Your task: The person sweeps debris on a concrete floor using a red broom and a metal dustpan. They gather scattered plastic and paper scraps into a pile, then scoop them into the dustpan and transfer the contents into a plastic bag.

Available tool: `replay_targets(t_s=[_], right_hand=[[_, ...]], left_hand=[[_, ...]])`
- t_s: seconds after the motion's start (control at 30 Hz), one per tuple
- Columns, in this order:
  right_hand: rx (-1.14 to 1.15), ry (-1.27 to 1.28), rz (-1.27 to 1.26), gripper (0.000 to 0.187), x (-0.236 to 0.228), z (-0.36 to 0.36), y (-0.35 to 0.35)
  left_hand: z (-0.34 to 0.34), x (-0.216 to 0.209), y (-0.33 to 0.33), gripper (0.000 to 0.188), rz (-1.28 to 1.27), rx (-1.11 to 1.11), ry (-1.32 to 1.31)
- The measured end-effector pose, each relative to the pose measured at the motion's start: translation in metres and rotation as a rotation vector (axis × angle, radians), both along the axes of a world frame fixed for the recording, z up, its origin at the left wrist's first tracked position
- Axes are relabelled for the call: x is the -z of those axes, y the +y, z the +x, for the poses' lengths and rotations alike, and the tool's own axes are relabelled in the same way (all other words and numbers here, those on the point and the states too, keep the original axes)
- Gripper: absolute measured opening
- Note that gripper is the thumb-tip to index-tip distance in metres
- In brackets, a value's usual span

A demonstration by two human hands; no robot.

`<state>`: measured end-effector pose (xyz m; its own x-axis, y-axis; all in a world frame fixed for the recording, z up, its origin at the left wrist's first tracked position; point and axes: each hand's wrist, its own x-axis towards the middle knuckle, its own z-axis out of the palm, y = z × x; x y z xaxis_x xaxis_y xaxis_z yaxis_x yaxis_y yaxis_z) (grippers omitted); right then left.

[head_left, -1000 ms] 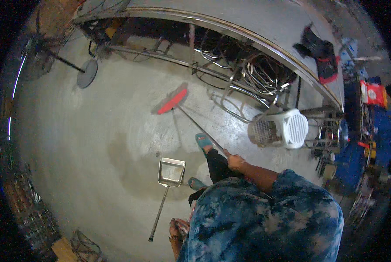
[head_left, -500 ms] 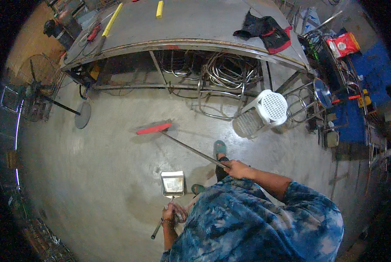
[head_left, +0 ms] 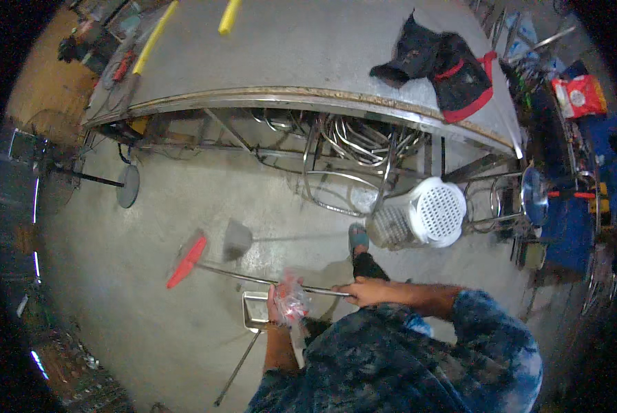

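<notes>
My right hand (head_left: pixel 365 292) is closed round the metal stick of a broom (head_left: pixel 186 261) with a red head. The stick runs left from it, and the broom head is raised off the floor, its shadow beyond. My left hand (head_left: pixel 274 307) is closed on a crumpled see-through plastic bag (head_left: pixel 292 304) with reddish bits showing. The broom stick passes behind this bag; whether my left fingers also grip it, I cannot tell. Just left of that hand, and partly behind it, is a metal dustpan (head_left: pixel 255 308) on the floor, its long handle slanting toward the lower left.
A large metal-topped table (head_left: pixel 288 58) spans the far side, carrying black-and-red gloves (head_left: pixel 446 65) and yellow bars (head_left: pixel 155 38). Bent metal tubes (head_left: pixel 363 141) lie beneath it. A white plastic stool (head_left: pixel 441 212) stands at right, a fan's round base (head_left: pixel 128 186) at left.
The broom head has swung left and nearer to me, up off the floor. My left hand has let go of the dustpan handle and come up beside the broom stick with the bag.
</notes>
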<state>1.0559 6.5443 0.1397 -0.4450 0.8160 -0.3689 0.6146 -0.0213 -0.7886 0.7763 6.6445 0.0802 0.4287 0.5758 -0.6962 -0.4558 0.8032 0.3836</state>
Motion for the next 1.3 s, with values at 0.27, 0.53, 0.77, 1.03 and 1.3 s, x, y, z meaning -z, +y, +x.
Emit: replay_targets(t_s=[0.27, 0.53, 0.77, 1.03, 1.3], right_hand=[[-0.170, 0.384, -0.202, 0.051, 0.099, 0.076, 0.124], [0.442, -0.873, 0.016, 0.057, 0.309, 0.186, 0.263], [0.420, -0.857, -0.424, 0.057, 0.400, 0.235, 0.273], [0.464, -0.885, -0.424, 0.040, 0.407, 0.260, 0.268], [0.563, -0.747, 0.211, 0.036, 0.361, 0.340, 0.333]], left_hand=[[-0.016, 0.165, -0.011, 0.051, -0.412, -0.420, -0.555], [-0.022, 0.247, -0.031, 0.038, -0.345, -0.381, 0.100], [0.033, 0.221, -0.019, 0.037, -0.475, -0.532, 0.366], [0.002, 0.244, -0.028, 0.040, -0.419, -0.321, 0.448], [0.022, 0.216, -0.007, 0.037, -0.447, -0.137, 0.580]])
